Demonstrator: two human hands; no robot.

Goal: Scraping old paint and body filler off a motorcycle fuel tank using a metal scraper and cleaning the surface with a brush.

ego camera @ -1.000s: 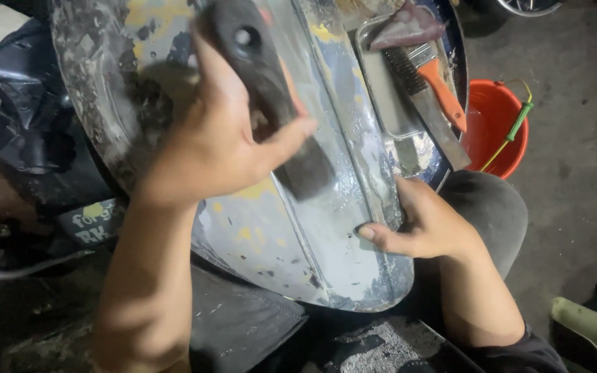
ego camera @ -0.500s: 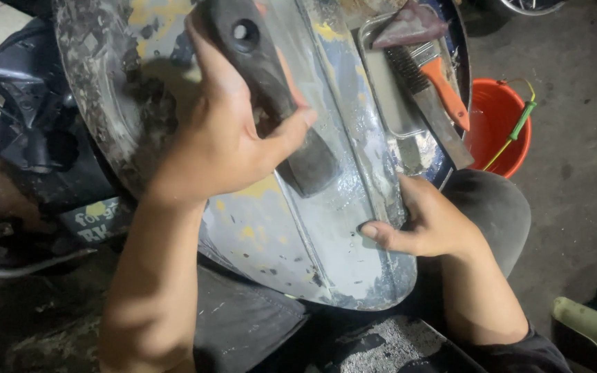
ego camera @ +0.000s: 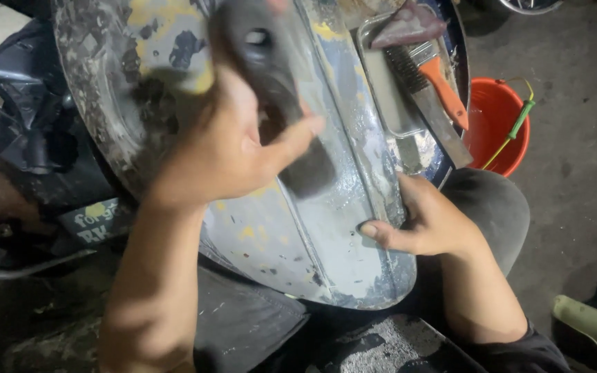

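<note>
Left hand (ego camera: 233, 148) clenched around a dark sanding block (ego camera: 271, 90), pressed on the curved, worn metal body panel (ego camera: 312, 235) lying across the person's lap. Right hand (ego camera: 430, 221) grips the panel's right edge, thumb on its pale sanded face. Far right, on the panel: a shallow metal tray (ego camera: 381, 83), and an orange-handled brush (ego camera: 426, 69) lying across it. An orange bucket (ego camera: 495, 124) stands on the floor just beyond, to the right.
</note>
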